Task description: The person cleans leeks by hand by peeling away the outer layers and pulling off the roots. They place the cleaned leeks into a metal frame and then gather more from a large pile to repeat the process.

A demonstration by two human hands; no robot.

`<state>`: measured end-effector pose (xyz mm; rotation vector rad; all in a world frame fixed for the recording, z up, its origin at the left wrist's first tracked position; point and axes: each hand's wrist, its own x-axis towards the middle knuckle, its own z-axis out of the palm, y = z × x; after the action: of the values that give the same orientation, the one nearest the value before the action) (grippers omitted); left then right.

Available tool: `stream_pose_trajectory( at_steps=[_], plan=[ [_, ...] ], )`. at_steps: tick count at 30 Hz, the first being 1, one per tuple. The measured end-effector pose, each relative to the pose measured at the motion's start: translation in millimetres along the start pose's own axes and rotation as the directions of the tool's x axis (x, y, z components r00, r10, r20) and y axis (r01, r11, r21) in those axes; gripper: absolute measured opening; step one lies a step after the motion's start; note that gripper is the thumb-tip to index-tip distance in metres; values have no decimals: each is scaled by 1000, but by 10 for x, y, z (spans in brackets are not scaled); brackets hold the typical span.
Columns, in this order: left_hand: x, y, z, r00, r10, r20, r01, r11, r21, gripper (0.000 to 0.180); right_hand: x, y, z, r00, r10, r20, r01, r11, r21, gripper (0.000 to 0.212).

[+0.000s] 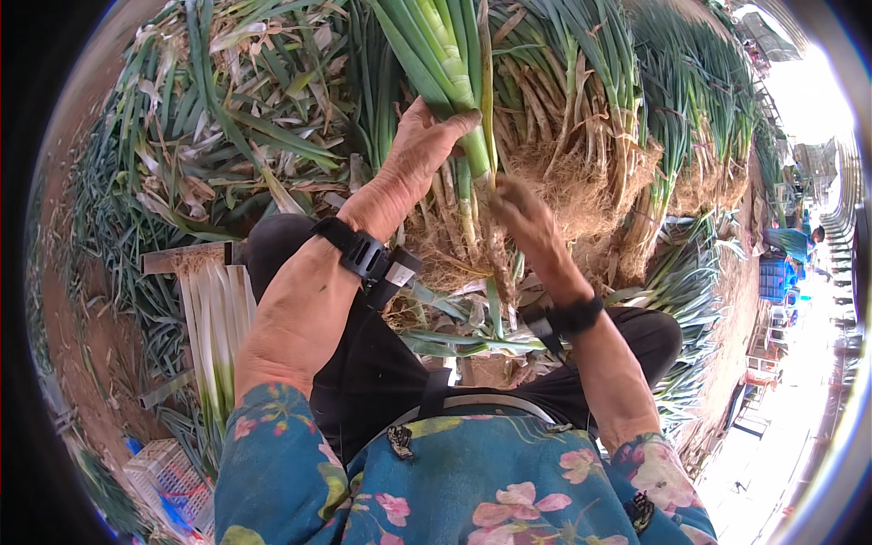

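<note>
My left hand (425, 143) is wrapped round the stalk of a thick green leek (445, 68), whose leaves fan up past the top edge. Lower on the same plant, my right hand (525, 213) is closed, its fingers pinching the outer skin near the pale shank. A dry, yellowish strip of leaf (487, 73) runs along the leek's right side. Beneath my hands, the soil-covered lower end (498, 259) hangs downward. Just behind lie more unpeeled leeks with tangled brown roots (581, 204).
Stripped leaves (236, 118) are heaped at the left. Peeled white leeks (213, 318) rest in a metal frame (182, 259) beside my left knee. Bundled leeks (695, 100) stretch along the right. A white plastic crate (168, 472) is at lower left; another person (811, 238) is far right near blue crates (775, 280).
</note>
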<state>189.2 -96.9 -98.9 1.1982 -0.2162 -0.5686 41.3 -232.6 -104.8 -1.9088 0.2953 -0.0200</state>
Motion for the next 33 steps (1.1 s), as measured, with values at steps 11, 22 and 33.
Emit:
stream_pose_trajectory(
  at_steps=[11,22,33],
  plan=[
    [-72,47,-126,992,122,15,-123,986,116,39,552,-136,99,990,69,120,-76,996,52,26],
    [-45,126,-200,984,176,32,-177,984,30,34,463,-92,183,966,170,192,-255,722,644,22],
    [25,262,-637,965,249,-81,-249,969,10,28,193,276,258,995,85,41,-79,987,-137,19]
  ],
)
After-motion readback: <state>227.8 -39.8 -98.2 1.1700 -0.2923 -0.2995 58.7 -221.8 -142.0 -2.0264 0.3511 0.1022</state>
